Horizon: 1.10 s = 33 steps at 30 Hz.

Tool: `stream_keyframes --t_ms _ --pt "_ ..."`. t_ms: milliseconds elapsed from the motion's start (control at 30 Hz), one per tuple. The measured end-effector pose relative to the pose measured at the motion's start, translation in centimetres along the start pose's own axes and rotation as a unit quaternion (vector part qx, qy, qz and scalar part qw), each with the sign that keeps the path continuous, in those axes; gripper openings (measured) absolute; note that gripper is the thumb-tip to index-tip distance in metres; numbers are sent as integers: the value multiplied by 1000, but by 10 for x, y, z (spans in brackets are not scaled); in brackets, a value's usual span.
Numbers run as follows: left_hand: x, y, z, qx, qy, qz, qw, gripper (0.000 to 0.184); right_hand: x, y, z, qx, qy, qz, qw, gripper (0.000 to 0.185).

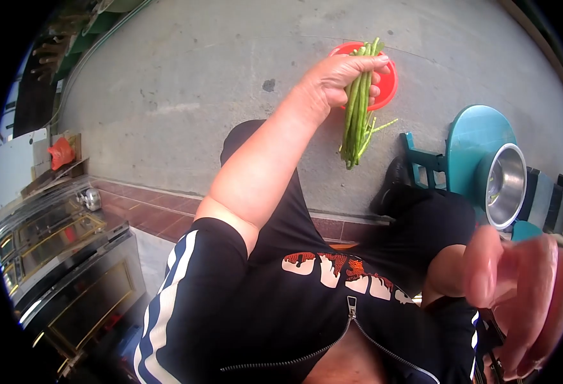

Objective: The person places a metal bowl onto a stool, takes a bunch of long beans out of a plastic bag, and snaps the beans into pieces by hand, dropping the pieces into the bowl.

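Observation:
My left hand (352,77) is closed around a bundle of long green beans (358,115), which hangs down from the fist with a few thin ends sticking out. Behind that hand is a red plastic basin (387,89) on the floor, partly covered by the hand and beans. Close to the camera on the right, my right hand (524,288) is raised with its thumb apart from the bent fingers. Nothing shows in it. A steel bowl (515,185) lies beyond it, with a little green inside.
A round turquoise stool or small table (480,137) stands beside the steel bowl. My dark-trousered knees and a black shoe (393,179) are below. Grey concrete floor (198,77) spreads ahead. At left are a metal-and-glass cabinet (89,288) and an orange-red bag (62,153).

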<state>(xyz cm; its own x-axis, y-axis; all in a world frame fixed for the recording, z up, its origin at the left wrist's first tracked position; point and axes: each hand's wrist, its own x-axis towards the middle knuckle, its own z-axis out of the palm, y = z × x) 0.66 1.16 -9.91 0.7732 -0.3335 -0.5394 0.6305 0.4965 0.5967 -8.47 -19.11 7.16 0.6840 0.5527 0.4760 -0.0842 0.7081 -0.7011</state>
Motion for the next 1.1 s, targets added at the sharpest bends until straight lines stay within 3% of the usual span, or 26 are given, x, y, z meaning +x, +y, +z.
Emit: stream_keyframes --t_ms 67,133,167,233,267,333,433,533,567,667,767,800,867,1067,1100 --pt "0 -1 0 -19 -9 0 1000 30 10 14 -18 -83 102 40 991 29" --pt "0 -1 0 -44 -9 -2 999 32 21 40 -46 -253 199 151 935 29" --pt "0 -2 0 -52 2 1 999 34 22 52 -61 -392 179 253 866 29" --pt "-4 -1 1 -59 13 9 998 36 11 82 -91 -649 42 322 688 46" --pt "-6 0 0 -62 21 12 998 37 3 95 -99 -625 26 348 698 52" --pt "-3 0 -4 -92 10 12 996 41 -9 120 -103 -643 -31 302 703 56" --pt "0 0 -9 -135 14 3 991 48 -10 133 -82 -638 41 348 685 44" --pt "-4 0 -8 -159 -45 77 983 52 -6 135 -82 -633 96 354 682 39" --pt "-7 1 -9 -148 -130 98 975 52 -7 135 -86 -637 109 350 678 35" --pt "-6 -9 -5 -18 -138 148 979 46 -7 131 -95 -580 140 321 735 34" --pt "-13 -19 -1 68 -154 103 980 39 -7 128 -103 -578 138 252 764 31" --pt "-14 -19 1 84 -164 100 978 39 -5 125 -104 -574 133 275 759 31" --pt "-15 -16 3 62 -163 85 981 37 -3 119 -106 -567 124 321 749 31" --pt "-9 -19 4 31 -163 115 979 35 -2 110 -105 -540 155 238 792 21" --pt "-8 -19 4 36 -160 120 979 35 -1 107 -104 -557 157 247 777 21"
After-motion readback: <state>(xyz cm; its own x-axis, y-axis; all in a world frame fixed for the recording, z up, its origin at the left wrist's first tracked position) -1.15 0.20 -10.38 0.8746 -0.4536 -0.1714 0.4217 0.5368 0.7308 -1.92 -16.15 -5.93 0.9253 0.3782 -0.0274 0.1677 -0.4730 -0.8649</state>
